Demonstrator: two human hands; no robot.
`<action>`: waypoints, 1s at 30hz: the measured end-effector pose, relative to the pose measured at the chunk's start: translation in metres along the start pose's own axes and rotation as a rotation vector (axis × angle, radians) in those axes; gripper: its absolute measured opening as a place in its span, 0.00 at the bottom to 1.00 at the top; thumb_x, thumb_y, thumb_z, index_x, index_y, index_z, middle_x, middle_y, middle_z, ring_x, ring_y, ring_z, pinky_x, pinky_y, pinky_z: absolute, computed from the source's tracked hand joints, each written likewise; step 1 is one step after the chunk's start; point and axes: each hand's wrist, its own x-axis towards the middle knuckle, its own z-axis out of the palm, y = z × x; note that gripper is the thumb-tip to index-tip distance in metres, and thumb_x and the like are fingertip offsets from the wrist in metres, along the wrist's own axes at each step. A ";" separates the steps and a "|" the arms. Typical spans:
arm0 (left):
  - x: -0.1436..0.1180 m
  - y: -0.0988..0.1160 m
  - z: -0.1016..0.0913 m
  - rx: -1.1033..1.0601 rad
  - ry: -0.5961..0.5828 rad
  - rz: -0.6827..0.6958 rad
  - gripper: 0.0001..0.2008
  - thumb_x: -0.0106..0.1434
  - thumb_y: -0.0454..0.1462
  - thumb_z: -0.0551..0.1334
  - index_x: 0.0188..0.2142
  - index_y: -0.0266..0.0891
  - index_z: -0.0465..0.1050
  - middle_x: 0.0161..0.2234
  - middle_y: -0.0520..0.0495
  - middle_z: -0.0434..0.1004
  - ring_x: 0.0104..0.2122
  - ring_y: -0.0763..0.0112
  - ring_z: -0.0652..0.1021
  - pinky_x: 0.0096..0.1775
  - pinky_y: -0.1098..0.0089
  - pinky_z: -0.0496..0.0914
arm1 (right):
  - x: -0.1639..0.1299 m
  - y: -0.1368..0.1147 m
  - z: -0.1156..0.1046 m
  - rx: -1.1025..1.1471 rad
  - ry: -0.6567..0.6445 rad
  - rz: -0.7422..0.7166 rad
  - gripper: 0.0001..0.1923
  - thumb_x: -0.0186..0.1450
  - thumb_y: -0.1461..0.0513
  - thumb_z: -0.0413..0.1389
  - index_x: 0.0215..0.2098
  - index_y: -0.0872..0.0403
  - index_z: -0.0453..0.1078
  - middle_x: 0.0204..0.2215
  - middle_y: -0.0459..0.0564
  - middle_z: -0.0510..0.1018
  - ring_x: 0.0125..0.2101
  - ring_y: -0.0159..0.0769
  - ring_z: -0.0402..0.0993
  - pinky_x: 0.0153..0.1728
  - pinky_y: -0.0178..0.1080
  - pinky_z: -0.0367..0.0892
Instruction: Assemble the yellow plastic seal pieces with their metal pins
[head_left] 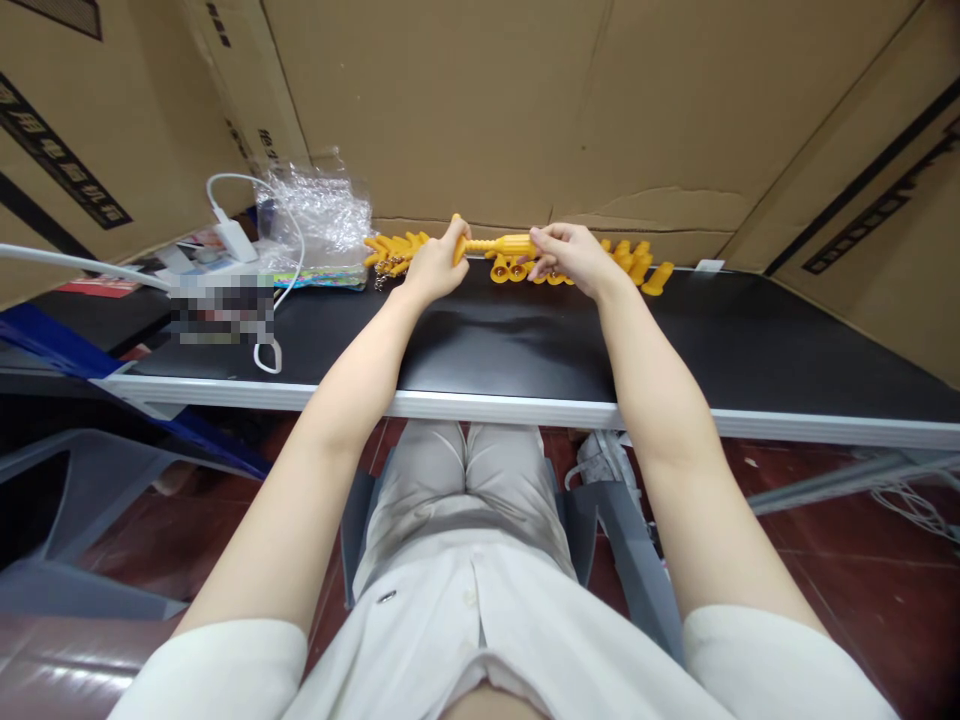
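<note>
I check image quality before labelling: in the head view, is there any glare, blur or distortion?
Head view: soft glare on the black table in front of the hands; a pixel-blurred patch at the left hides what lies there; wide-angle bending curves the table edge and the cardboard seams; the yellow part between the left hand and right hand is sharp but small.

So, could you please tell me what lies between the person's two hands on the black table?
In the head view, a yellow ribbed plastic piece spans the gap between the left hand and the right hand; both hold it above the black table.
</note>
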 end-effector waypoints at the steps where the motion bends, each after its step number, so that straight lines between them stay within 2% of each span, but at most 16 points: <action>1: 0.000 0.000 0.000 -0.003 0.000 0.002 0.26 0.61 0.33 0.58 0.58 0.50 0.71 0.44 0.41 0.87 0.45 0.49 0.86 0.53 0.51 0.75 | 0.000 0.000 0.001 0.005 0.004 0.001 0.31 0.63 0.34 0.68 0.37 0.49 0.69 0.30 0.51 0.82 0.28 0.40 0.83 0.36 0.43 0.81; 6: 0.000 -0.001 0.002 -0.003 -0.002 0.011 0.22 0.63 0.33 0.59 0.56 0.46 0.70 0.43 0.40 0.86 0.47 0.50 0.86 0.54 0.55 0.75 | 0.001 0.001 0.005 0.026 -0.013 0.006 0.35 0.62 0.28 0.63 0.35 0.49 0.70 0.25 0.50 0.81 0.23 0.39 0.79 0.31 0.44 0.81; 12: 0.000 -0.001 0.002 -0.001 -0.002 0.018 0.17 0.68 0.39 0.61 0.56 0.46 0.71 0.39 0.41 0.85 0.46 0.49 0.87 0.54 0.55 0.75 | 0.003 0.005 0.007 0.044 0.021 0.026 0.39 0.61 0.26 0.61 0.39 0.52 0.76 0.24 0.51 0.81 0.23 0.40 0.81 0.29 0.43 0.81; 16: -0.001 -0.001 0.002 0.001 0.002 0.030 0.16 0.69 0.42 0.63 0.56 0.46 0.71 0.38 0.42 0.85 0.46 0.49 0.87 0.54 0.56 0.75 | 0.007 0.009 0.007 0.045 0.021 0.028 0.43 0.61 0.24 0.58 0.37 0.55 0.77 0.26 0.54 0.82 0.22 0.39 0.81 0.28 0.41 0.80; 21: -0.001 0.003 0.000 0.055 -0.016 -0.015 0.16 0.71 0.45 0.62 0.55 0.45 0.71 0.40 0.39 0.86 0.46 0.47 0.87 0.54 0.56 0.75 | 0.010 0.012 0.007 0.006 0.029 0.042 0.46 0.60 0.22 0.56 0.39 0.55 0.78 0.26 0.53 0.82 0.23 0.38 0.81 0.27 0.39 0.79; 25: -0.002 0.006 -0.002 0.077 -0.032 -0.035 0.17 0.72 0.46 0.61 0.56 0.45 0.71 0.43 0.39 0.86 0.49 0.46 0.86 0.56 0.54 0.74 | 0.008 0.008 0.004 -0.025 -0.004 0.090 0.46 0.63 0.23 0.52 0.42 0.56 0.77 0.28 0.53 0.83 0.23 0.36 0.81 0.25 0.36 0.75; 27: -0.002 0.007 -0.002 0.081 -0.037 -0.047 0.17 0.72 0.46 0.61 0.57 0.46 0.71 0.44 0.39 0.86 0.49 0.46 0.86 0.57 0.53 0.74 | 0.004 0.005 0.000 -0.024 -0.044 0.113 0.41 0.66 0.27 0.56 0.45 0.56 0.77 0.32 0.53 0.84 0.24 0.35 0.82 0.25 0.35 0.74; 30: -0.003 0.007 -0.002 0.090 -0.038 -0.057 0.17 0.71 0.46 0.61 0.57 0.46 0.71 0.44 0.40 0.86 0.48 0.46 0.86 0.57 0.51 0.74 | -0.001 0.000 -0.006 -0.024 -0.076 0.080 0.32 0.64 0.42 0.73 0.55 0.53 0.74 0.40 0.51 0.86 0.28 0.34 0.83 0.28 0.34 0.75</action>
